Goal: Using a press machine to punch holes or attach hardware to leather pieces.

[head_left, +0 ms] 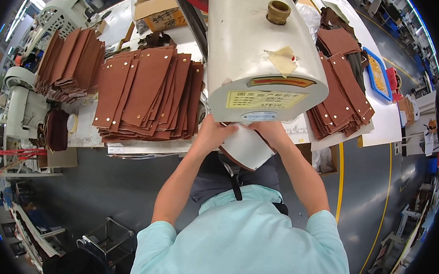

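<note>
A cream metal press machine with a brass fitting hangs over the worktable. Just below its head, a panel with a white face and brown edge is gripped by both hands, its far end hidden by the machine. My left hand holds the panel's left side, fingers partly under the head. My right hand holds the right side, fingertips also partly hidden. Brown panels with metal snaps lie in a pile to the left of the machine and another to its right.
A farther brown stack sits at left, near a tape roll. A blue tray of small brass parts is at right, and cardboard boxes at back. A metal frame and a person in a black cap are at lower left.
</note>
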{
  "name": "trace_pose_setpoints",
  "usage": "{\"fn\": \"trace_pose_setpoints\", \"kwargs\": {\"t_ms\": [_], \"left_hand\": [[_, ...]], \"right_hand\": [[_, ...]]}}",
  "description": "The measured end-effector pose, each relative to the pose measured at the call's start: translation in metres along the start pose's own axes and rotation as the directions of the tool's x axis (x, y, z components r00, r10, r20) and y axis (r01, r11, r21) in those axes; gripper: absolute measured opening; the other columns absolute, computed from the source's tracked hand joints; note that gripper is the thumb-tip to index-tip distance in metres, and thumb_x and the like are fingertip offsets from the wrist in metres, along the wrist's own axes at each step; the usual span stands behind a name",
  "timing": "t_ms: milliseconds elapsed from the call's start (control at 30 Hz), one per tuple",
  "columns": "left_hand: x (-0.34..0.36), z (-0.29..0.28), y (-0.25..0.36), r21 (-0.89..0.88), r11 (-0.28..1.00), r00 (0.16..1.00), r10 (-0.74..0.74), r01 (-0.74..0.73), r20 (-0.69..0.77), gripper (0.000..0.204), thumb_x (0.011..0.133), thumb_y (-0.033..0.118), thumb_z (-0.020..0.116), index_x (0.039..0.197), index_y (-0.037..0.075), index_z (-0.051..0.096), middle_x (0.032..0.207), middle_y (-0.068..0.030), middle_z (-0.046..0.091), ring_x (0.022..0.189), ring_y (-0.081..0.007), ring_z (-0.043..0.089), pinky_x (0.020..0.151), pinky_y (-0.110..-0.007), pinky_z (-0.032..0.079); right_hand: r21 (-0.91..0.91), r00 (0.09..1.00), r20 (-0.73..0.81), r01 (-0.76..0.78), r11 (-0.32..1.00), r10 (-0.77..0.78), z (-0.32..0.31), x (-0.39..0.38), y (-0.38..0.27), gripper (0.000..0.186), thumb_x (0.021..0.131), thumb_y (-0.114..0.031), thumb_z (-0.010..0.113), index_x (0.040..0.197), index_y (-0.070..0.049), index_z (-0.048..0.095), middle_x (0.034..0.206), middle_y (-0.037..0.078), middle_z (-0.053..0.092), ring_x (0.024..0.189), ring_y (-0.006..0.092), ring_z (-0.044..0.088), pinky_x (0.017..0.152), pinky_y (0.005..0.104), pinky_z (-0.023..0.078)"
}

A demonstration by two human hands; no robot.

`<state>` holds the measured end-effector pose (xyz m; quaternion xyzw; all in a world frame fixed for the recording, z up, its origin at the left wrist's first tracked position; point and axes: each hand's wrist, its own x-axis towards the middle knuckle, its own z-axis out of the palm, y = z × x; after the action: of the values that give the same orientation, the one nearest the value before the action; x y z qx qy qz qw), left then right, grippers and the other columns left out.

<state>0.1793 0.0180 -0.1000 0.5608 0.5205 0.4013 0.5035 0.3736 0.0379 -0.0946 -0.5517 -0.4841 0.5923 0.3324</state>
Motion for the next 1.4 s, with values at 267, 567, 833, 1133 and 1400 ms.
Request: {"fn": "trace_pose_setpoints", "kwargs": {"t_ms": [267,567,833,1133,1400], "left_hand": [[0.002,0.003,0.000,0.035,0.998,0.999,-0.043,0.043,-0.008,0.029,0.079,0.005,0.070,0.107,-0.002,0.069,0.089,-0.0143,0.073,0.079,-0.0203,0.069,0.074,-0.033,0.054],[-0.036,-0.019,-0.001,-0.296,0.942,0.977,-0.193,0.160,-0.087,0.044,0.082,-0.005,0.063,0.126,0.001,0.058,0.099,-0.0056,0.062,0.082,-0.0137,0.064,0.072,-0.026,0.051],[-0.111,-0.080,0.005,-0.646,0.724,0.952,-0.305,0.240,0.013,0.064,0.076,-0.011,0.070,0.136,0.003,0.051,0.114,-0.0067,0.059,0.100,-0.0148,0.063,0.085,-0.029,0.055],[-0.076,-0.079,0.024,0.027,0.962,0.895,-0.262,0.270,0.362,0.053,0.082,0.002,0.072,0.134,0.006,0.060,0.092,-0.0020,0.066,0.080,-0.0095,0.059,0.073,-0.026,0.050],[-0.017,-0.010,0.025,0.121,0.985,0.972,-0.141,0.120,0.189,0.042,0.085,0.006,0.066,0.127,0.012,0.068,0.080,-0.0023,0.062,0.070,-0.0108,0.056,0.066,-0.028,0.049]], "right_hand": [[0.058,0.988,0.025,-0.153,0.986,0.152,-0.007,-0.014,-0.026,0.045,0.079,0.003,0.071,0.122,0.006,0.059,0.113,0.014,0.066,0.097,0.0209,0.064,0.084,0.0316,0.053],[-0.578,0.871,0.453,0.122,0.807,0.192,-0.070,-0.042,0.001,0.028,0.077,-0.011,0.077,0.099,0.003,0.068,0.076,0.006,0.067,0.074,0.0131,0.061,0.070,0.0264,0.048],[0.124,0.963,0.219,-0.185,0.975,0.155,-0.065,-0.030,0.004,0.027,0.082,-0.009,0.078,0.105,0.002,0.069,0.087,0.004,0.071,0.076,0.0100,0.064,0.070,0.0254,0.051],[-0.080,0.990,0.114,0.090,0.993,-0.080,-0.009,0.002,0.006,0.038,0.087,0.003,0.067,0.123,0.005,0.060,0.118,0.012,0.067,0.104,0.0194,0.064,0.089,0.0299,0.052],[-0.224,0.984,0.096,0.169,0.960,-0.151,-0.009,0.009,0.004,0.037,0.080,0.003,0.071,0.117,0.002,0.065,0.110,0.012,0.069,0.098,0.0195,0.065,0.084,0.0313,0.053]]}}
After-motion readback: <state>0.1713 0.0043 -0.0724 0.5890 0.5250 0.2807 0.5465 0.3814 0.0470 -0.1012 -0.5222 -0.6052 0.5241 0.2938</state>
